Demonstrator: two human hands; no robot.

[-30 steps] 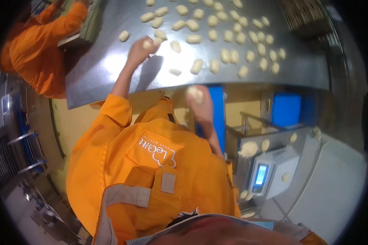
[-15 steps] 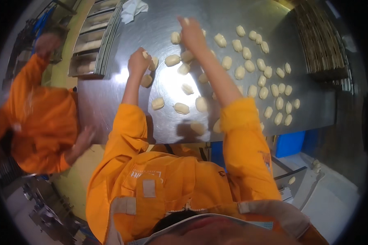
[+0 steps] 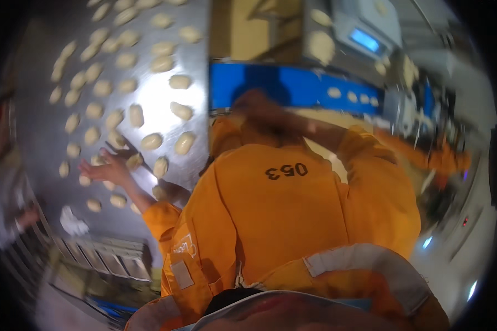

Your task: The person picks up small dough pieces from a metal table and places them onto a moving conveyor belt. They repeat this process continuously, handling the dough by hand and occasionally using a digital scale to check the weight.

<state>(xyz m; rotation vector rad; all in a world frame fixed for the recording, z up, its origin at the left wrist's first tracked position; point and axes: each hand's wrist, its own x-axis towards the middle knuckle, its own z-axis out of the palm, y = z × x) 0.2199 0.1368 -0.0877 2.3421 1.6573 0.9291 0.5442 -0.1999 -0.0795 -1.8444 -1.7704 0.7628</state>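
Many short, rounded pale dough pieces point(image 3: 151, 142) lie scattered over the shiny metal table point(image 3: 201, 118) on my left. My left hand point(image 3: 109, 167) reaches low over the table among them, fingers stretched and spread. Dough pieces lie around and partly under it, and nothing shows gripped in it. My right hand point(image 3: 253, 103) is by the near edge of a blue conveyor belt point(image 3: 309, 88), right of the table. Motion blur and shadow smear its fingers, so whether it holds anything is unclear. A few small dough pieces point(image 3: 334, 92) sit farther right on the belt.
Beyond the belt stands a white scale point(image 3: 367, 25) with a lit screen; dough lies beside it. A white cloth point(image 3: 73, 220) and a row of metal tins point(image 3: 110, 259) are at the lower left. An orange-clothed person point(image 3: 419, 149) is at the right.
My view has swung right, bringing the blue belt and scale in. My right hand has left the table for the belt. My left hand has gone from closed fingers to spread ones.
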